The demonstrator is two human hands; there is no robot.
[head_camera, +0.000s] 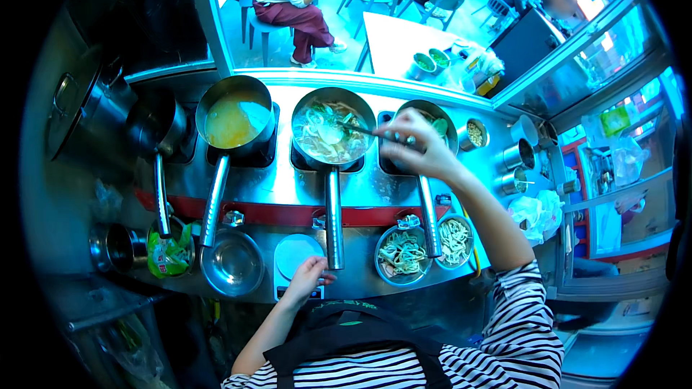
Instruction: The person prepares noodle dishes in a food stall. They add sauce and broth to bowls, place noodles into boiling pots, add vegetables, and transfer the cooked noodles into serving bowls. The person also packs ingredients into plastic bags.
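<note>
A long-handled steel saucepan [334, 159] of noodle soup with greens stands on a burner in the middle. My right hand [419, 146], slightly blurred, grips a thin metal utensil [359, 129] whose far end reaches into the soup; its exact kind cannot be told. That hand is over the right saucepan [454, 140], which holds leafy greens and is partly hidden. My left hand [312, 280] is beside the end of the middle pan's handle, over the edge of a kitchen scale [297, 253]; whether it touches either is unclear. Left of the middle, another saucepan [233, 119] contains yellowish broth.
A dark saucepan [157, 123] stands far left. Along the front edge are an empty steel bowl [232, 262], a green plastic packet [168, 251] and two bowls of noodles [403, 255] [455, 240]. Steel cups [518, 154] and a plastic bag [536, 216] stand right. People sit beyond the window.
</note>
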